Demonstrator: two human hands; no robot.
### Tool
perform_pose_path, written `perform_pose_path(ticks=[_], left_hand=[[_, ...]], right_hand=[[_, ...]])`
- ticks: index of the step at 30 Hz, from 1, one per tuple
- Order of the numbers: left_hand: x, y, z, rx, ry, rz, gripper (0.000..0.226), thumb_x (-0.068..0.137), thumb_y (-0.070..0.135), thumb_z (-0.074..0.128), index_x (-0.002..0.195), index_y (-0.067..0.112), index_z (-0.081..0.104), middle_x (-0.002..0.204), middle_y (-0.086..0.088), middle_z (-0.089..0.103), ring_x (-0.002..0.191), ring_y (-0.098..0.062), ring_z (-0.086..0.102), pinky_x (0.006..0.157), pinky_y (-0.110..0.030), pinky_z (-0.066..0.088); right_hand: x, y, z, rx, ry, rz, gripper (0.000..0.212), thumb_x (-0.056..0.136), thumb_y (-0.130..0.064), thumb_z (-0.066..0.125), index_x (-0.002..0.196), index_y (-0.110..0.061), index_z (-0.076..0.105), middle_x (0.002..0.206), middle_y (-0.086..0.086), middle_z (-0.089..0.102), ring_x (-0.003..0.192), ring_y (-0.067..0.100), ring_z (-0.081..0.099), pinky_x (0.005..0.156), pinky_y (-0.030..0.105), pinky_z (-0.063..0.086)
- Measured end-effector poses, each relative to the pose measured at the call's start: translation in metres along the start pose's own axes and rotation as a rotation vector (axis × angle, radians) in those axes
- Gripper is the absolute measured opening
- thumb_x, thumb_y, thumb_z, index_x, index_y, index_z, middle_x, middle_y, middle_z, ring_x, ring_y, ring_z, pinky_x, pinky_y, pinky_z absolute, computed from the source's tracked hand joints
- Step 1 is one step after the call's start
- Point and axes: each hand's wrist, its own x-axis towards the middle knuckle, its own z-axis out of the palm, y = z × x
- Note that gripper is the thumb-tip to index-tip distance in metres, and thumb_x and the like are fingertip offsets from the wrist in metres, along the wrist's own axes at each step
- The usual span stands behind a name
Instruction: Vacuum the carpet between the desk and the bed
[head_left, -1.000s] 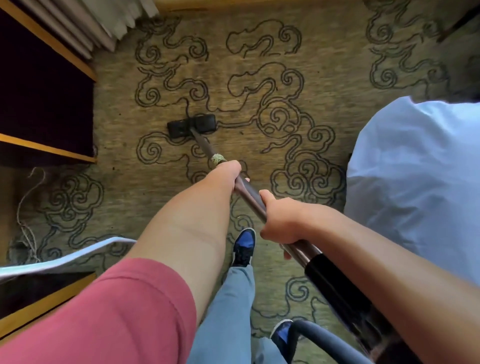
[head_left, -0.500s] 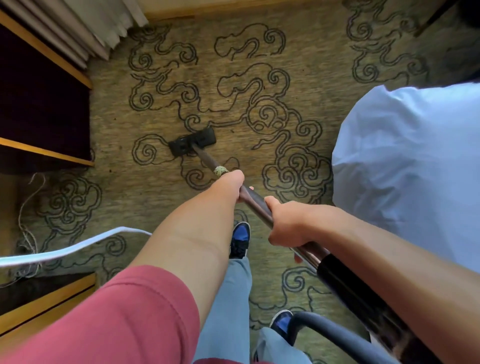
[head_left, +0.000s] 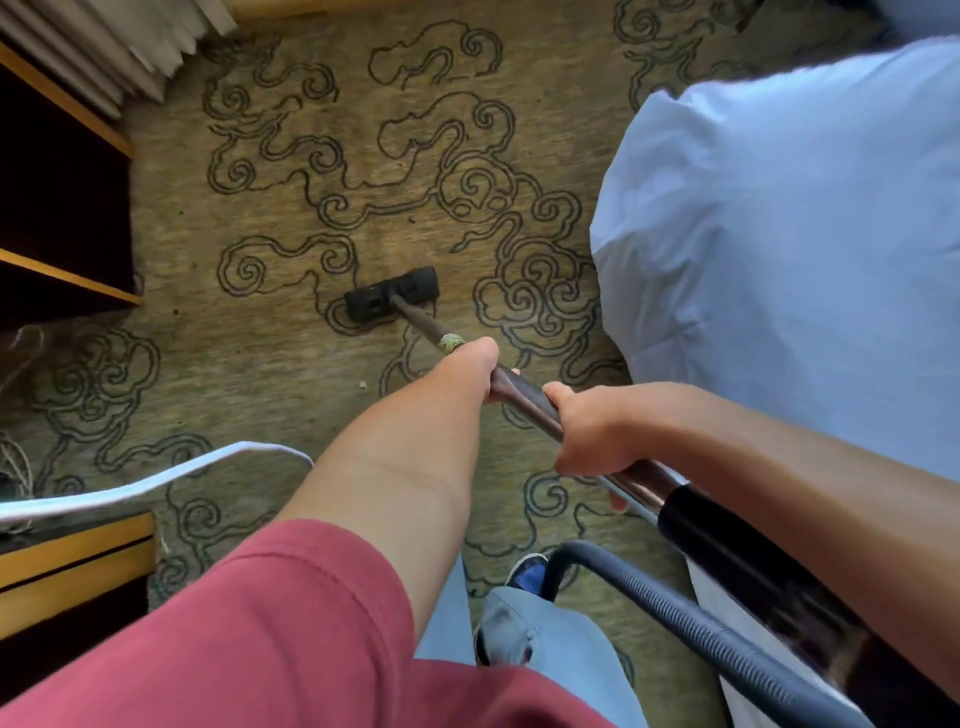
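Vacuuming is mid-way at best, I'd say. Both my hands are on the long dark metal vacuum wand (head_left: 524, 400): my left hand (head_left: 475, 364) is wrapped tight around it further down toward the floor, and my right hand (head_left: 589, 434) is closed fully around it higher up, just before the fat black handle section (head_left: 727, 551). No slack in either grip, fingers curled right round the tube.

The flat black rectangular floor head (head_left: 392, 299) sits flat on the olive-tan carpet with dark swirly cloud outlines (head_left: 291, 171), roughly in the middle of the strip between the dark wooden desk with yellow-edged shelves (head_left: 62, 208) on my left and the bed with the pale blue cover (head_left: 779, 234) on my right.

Honestly can't tell from the pile which bits are done, there are no obvious stripes. I can see little specks near the desk side and one pale crumb (head_left: 362, 384) just short of the head, so my guess is that patch is still to do, plus the stretch up by the pleated grey curtain (head_left: 114, 47).

The grey ribbed hose (head_left: 675, 613) loops by my legs, and a white cord (head_left: 156, 480) trails across the carpet on the left.
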Motion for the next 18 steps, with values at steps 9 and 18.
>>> perform_pose_path(ticks=[9, 18], left_hand=[[-0.029, -0.107, 0.036, 0.099, -0.006, -0.023, 0.023, 0.103, 0.023, 0.041, 0.086, 0.008, 0.044, 0.084, -0.006, 0.052, 0.083, -0.024, 0.059, 0.053, -0.028, 0.046], [-0.052, -0.171, 0.043, 0.167, 0.021, -0.007, 0.022, 0.100, 0.025, 0.045, 0.109, 0.006, 0.054, 0.103, -0.010, 0.065, 0.091, -0.026, 0.066, 0.087, -0.035, 0.058]], right_hand=[[-0.046, 0.039, 0.100, -0.032, -0.002, -0.021, 0.073, 0.090, -0.023, 0.055, 0.152, -0.012, 0.019, 0.113, 0.011, 0.060, 0.057, 0.018, 0.054, 0.064, 0.037, 0.049], [-0.080, 0.048, 0.148, 0.041, -0.087, -0.034, 0.075, 0.090, -0.025, 0.060, 0.151, -0.013, 0.019, 0.107, 0.013, 0.066, 0.079, 0.029, 0.072, 0.075, 0.042, 0.061]])
